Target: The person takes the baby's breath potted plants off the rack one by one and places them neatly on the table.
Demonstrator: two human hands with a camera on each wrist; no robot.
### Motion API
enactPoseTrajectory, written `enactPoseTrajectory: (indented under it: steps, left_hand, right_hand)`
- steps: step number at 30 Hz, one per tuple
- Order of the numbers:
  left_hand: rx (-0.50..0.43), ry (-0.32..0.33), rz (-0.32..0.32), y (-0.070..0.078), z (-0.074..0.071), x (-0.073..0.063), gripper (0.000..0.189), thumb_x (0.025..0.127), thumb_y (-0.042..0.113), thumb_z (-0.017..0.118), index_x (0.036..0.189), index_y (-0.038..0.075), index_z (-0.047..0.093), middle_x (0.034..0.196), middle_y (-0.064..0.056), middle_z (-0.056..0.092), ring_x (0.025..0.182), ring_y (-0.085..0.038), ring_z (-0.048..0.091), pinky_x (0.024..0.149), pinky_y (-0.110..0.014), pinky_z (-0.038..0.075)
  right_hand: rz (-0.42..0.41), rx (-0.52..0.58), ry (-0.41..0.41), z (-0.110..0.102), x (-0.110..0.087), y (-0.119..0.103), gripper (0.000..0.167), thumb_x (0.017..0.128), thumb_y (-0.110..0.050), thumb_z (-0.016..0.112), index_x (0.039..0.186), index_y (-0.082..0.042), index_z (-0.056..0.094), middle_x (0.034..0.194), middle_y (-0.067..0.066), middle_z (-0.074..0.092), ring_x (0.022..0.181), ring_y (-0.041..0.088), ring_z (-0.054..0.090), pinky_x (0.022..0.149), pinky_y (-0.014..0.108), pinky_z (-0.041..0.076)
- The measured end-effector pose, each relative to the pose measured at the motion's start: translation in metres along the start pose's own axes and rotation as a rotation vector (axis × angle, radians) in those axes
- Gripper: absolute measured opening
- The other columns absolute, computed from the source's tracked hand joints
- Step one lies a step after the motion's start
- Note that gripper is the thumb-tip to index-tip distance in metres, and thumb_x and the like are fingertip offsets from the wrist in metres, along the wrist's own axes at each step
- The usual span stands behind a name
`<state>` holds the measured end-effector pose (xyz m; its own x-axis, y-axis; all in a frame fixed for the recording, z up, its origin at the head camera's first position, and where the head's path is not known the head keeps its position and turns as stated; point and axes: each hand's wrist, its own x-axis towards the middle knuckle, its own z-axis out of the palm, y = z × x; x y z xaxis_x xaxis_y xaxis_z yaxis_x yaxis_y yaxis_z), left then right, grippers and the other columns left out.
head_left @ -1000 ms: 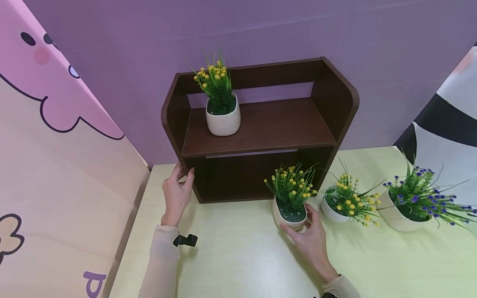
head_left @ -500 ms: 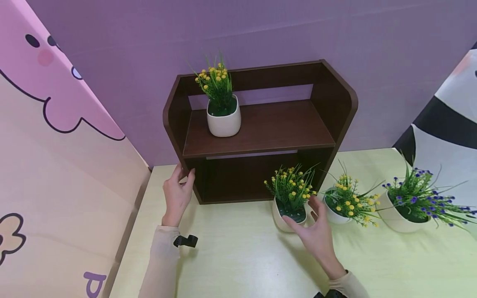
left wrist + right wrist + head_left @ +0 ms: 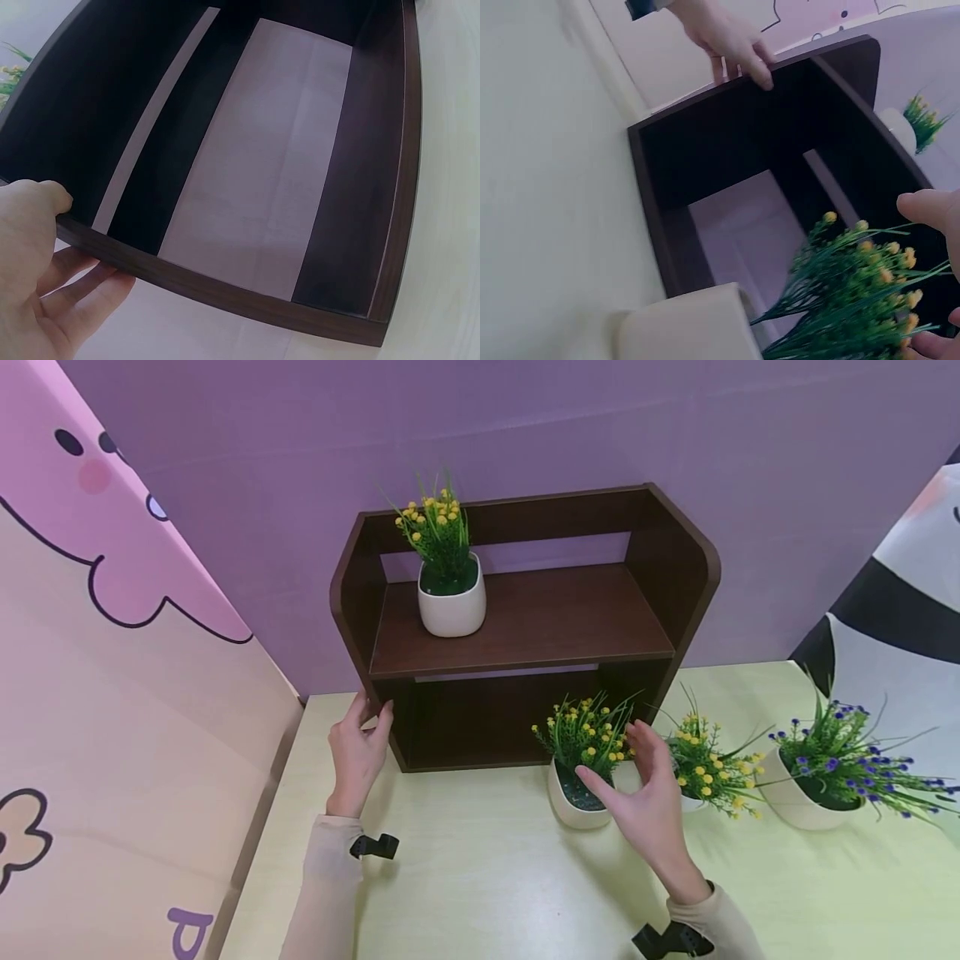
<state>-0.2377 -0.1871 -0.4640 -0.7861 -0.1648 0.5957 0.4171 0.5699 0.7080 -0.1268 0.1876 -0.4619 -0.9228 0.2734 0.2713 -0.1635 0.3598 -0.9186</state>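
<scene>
My left hand [image 3: 358,758] grips the left side panel of a dark brown two-tier shelf [image 3: 525,618], thumb inside and fingers outside, as the left wrist view also shows. My right hand [image 3: 648,810] is spread around the upper right of a yellow-flowered potted plant [image 3: 576,802], thumb and fingers apart and not closed on the pot. That white pot stands on the table in front of the shelf's lower right. In the right wrist view, its yellow flowers [image 3: 870,277] lie between me and the shelf opening. Another yellow-flowered potted plant [image 3: 452,610] stands upright on the upper tier, left side.
Right of my right hand, another yellow-flowered plant [image 3: 708,768] is partly hidden behind the hand. Farther right is a purple-flowered potted plant [image 3: 806,802]. A purple wall [image 3: 525,427] stands behind the shelf, and a printed panel [image 3: 135,693] borders the pale table [image 3: 480,877] at left.
My right hand has let go of the front pot and moved up and to the right, its fingers spreading. The pot stays in place. My left hand keeps its grip on the shelf.
</scene>
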Motion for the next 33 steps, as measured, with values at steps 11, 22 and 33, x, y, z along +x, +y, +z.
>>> enactPoseTrajectory:
  steps: [11, 22, 33]
  left_hand:
    - [0.024, -0.006, 0.015, 0.001, -0.001, 0.001, 0.021, 0.102, 0.014, 0.07, 0.122, 0.006, 0.072, 0.113, -0.022, 0.08, 0.099, -0.041, 0.08, 0.069, -0.052, 0.065]
    - [0.013, -0.011, -0.008, 0.003, -0.002, -0.002, 0.023, 0.102, 0.015, 0.069, 0.124, 0.007, 0.072, 0.117, -0.021, 0.079, 0.103, -0.04, 0.079, 0.069, -0.053, 0.065]
    - [0.011, -0.017, -0.024, 0.002, -0.001, -0.001, 0.024, 0.103, 0.016, 0.07, 0.125, 0.008, 0.072, 0.118, -0.021, 0.079, 0.104, -0.039, 0.079, 0.071, -0.052, 0.065]
  right_hand:
    - [-0.065, -0.024, 0.004, -0.003, 0.014, -0.028, 0.086, 0.086, -0.014, 0.089, 0.158, -0.005, 0.043, 0.159, 0.013, 0.052, 0.15, 0.03, 0.05, 0.12, 0.014, 0.037]
    - [-0.17, -0.004, 0.022, -0.014, 0.039, -0.065, 0.071, 0.088, -0.009, 0.086, 0.151, -0.007, 0.053, 0.152, 0.006, 0.06, 0.14, 0.01, 0.059, 0.114, 0.013, 0.043]
    - [-0.228, -0.009, -0.019, -0.009, 0.055, -0.088, 0.072, 0.089, -0.011, 0.086, 0.152, -0.007, 0.052, 0.155, 0.008, 0.057, 0.144, 0.025, 0.057, 0.114, 0.013, 0.043]
